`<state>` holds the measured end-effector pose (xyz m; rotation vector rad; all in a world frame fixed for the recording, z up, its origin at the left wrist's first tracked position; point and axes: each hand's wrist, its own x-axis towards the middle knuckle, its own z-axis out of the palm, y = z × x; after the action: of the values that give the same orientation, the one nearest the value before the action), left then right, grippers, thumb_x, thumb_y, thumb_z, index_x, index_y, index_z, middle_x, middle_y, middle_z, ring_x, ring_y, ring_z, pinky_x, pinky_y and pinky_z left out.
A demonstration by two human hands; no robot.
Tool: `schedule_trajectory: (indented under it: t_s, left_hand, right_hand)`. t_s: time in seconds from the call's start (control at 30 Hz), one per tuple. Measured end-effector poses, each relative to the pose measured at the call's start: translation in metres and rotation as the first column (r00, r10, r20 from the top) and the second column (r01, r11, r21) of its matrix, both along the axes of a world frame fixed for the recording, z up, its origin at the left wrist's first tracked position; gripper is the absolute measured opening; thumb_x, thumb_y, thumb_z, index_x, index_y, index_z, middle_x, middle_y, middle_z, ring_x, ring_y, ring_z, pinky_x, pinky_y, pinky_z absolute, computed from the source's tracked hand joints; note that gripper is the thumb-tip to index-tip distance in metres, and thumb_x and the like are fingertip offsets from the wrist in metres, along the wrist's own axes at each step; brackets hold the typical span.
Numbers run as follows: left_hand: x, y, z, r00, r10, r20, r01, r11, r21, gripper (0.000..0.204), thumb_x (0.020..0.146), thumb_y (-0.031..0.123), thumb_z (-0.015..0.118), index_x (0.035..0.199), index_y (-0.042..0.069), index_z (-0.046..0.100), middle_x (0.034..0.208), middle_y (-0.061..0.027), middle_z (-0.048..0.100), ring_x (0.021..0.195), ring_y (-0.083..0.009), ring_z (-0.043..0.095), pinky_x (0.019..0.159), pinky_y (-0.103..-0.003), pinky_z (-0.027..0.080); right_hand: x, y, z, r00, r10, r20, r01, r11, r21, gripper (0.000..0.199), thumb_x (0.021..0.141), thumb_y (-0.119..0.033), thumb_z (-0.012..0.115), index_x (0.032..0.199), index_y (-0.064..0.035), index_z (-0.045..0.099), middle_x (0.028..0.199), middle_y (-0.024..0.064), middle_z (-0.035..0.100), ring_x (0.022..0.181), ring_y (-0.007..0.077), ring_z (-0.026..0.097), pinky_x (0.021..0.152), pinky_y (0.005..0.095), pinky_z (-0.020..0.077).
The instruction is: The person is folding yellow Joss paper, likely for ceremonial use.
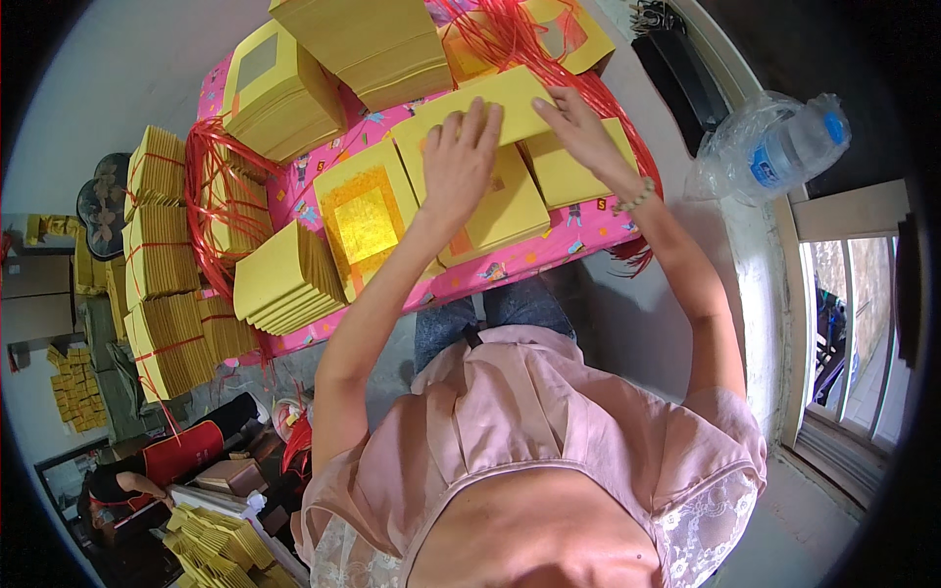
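My left hand [461, 157] lies with its fingers stretched flat on yellow joss paper [417, 137]. My right hand [583, 127], with a beaded bracelet at the wrist, pinches the right edge of this paper. Beneath lies a stack of yellow joss paper [505, 220], partly covered by the held paper and my left hand. Left of my left forearm, a sheet with a gold foil square [366, 220] tops another stack. A further yellow stack [578, 167] sits under my right wrist. How many sheets my right hand holds is hidden.
Tall yellow stacks [368, 49] line the back of the pink patterned tabletop [294, 176]. Red-tied bundles [162, 265] and red strings [201, 176] stand left. A fanned bundle [284, 279] lies near the front. Right are a plastic bottle [799, 147] and window bars; another person [147, 475] works lower left.
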<state>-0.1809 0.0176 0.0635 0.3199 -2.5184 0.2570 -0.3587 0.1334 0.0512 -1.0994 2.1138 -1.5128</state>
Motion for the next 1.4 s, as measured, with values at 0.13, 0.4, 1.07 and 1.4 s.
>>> schedule_trajectory:
  t_s: [0.13, 0.4, 1.07, 1.4]
  left_hand:
    - [-0.018, 0.043, 0.005, 0.994, -0.105, -0.009, 0.105, 0.994, -0.014, 0.054, 0.084, 0.016, 0.057, 0.136, 0.004, 0.053, 0.136, -0.0126, 0.054, 0.112, -0.0285, 0.054, 0.09, -0.041, 0.043]
    - [-0.047, 0.121, -0.032, 0.989, -0.139, 0.056, 0.13, 0.982, 0.139, 0.055, 0.085, 0.016, 0.055, 0.138, 0.001, 0.05, 0.141, -0.0171, 0.049, 0.119, -0.03, 0.052, 0.094, -0.042, 0.044]
    - [-0.052, 0.182, -0.108, 0.952, 0.046, 0.303, -0.121, 0.965, 0.233, 0.053, 0.091, 0.021, 0.048, 0.137, -0.005, 0.049, 0.146, -0.0235, 0.046, 0.136, -0.0367, 0.042, 0.11, -0.044, 0.035]
    - [0.059, 0.136, -0.017, 0.931, -0.254, -0.264, 0.366, 0.63, 0.685, 0.035, 0.083, 0.014, 0.066, 0.115, 0.002, 0.061, 0.119, -0.0178, 0.057, 0.111, -0.0333, 0.056, 0.087, -0.043, 0.049]
  right_hand:
    - [-0.015, 0.057, 0.022, 0.89, 0.023, 0.455, -0.006, 0.999, -0.04, 0.05, 0.096, -0.016, 0.064, 0.139, -0.0009, 0.042, 0.121, 0.0136, 0.063, 0.113, 0.0182, 0.061, 0.094, 0.0325, 0.0509]
    - [-0.043, 0.123, -0.025, 0.832, 0.103, 0.545, -0.012, 0.986, -0.167, 0.051, 0.094, 0.003, 0.057, 0.141, 0.0008, 0.037, 0.127, 0.0166, 0.06, 0.114, 0.0193, 0.06, 0.098, 0.0309, 0.0485]
    - [-0.047, 0.118, -0.047, 0.691, 0.114, -0.713, 0.144, 0.946, 0.291, 0.055, 0.091, -0.015, 0.06, 0.142, -0.0019, 0.044, 0.134, 0.0232, 0.052, 0.125, 0.04, 0.048, 0.105, 0.0477, 0.0391]
    - [-0.04, 0.107, -0.034, 0.644, 0.271, -0.716, 0.102, 0.896, 0.432, 0.038, 0.089, -0.004, 0.055, 0.126, -0.0061, 0.061, 0.118, 0.0159, 0.062, 0.111, 0.0353, 0.06, 0.093, 0.0473, 0.0465]
